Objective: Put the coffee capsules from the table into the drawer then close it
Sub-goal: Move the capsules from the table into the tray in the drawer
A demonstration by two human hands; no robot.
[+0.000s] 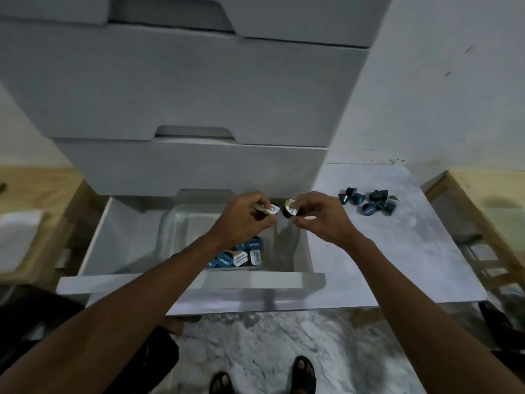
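Two capsules are sitting up in my hands over the open drawer (93, 251). My left hand (244, 217) is pinching one capsule (271, 209) by its edge, though my fingers are hiding most of its body. My right hand (318, 216) is clamping a darker capsule (290, 211), foil lid facing me. I am seeing more capsules in the tray (170, 223) inside the drawer, partly covered by my left forearm, so I cannot count them. The loose pile (368, 202) is lying on the desk (397, 251), too blurred to count.
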